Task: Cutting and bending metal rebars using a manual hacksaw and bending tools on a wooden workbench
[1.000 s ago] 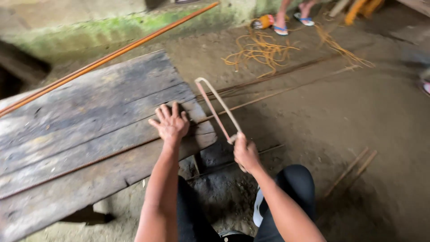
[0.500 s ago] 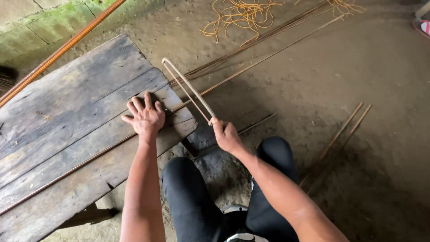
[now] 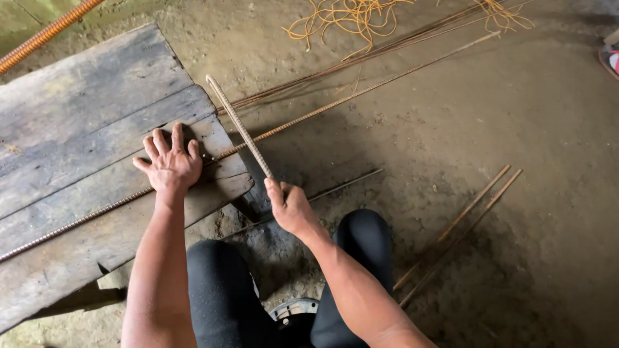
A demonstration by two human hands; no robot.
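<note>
Left hand [image 3: 169, 164] flat on the wooden bench [image 3: 77, 116], palm down, fingers spread, gripping nothing. It presses on a long ribbed steel rod [image 3: 361, 93] that crosses the bench under the palm and carries on past the bench edge, up and away to the right over the dirt floor [image 3: 490, 129].

Right hand [image 3: 290, 206] is closed around the near end of a bent rod piece [image 3: 238, 125]. I see it as a ribbed bar, grey-brown, rising from the fist up and to the left, its far tip above the left hand's fingertips and just off the bench corner. From this angle I can't tell whether it's one bar or a folded loop seen edge-on. Hands sit near each other but apart, right one just off the bench's near corner.

Edges: bench edge runs between the two hands; the near corner plank is worn and splintered. Bench top left of the left hand is bare planks.

Right of the right hand: open dirt, then two thin rusty rods [image 3: 464, 225] lying side by side, well apart from the fist. Beyond the hands, a bundle of long rods [image 3: 387, 48] and a tangle of yellow-orange wire [image 3: 342, 16]. My knees [image 3: 361, 238] are directly below both hands.
</note>
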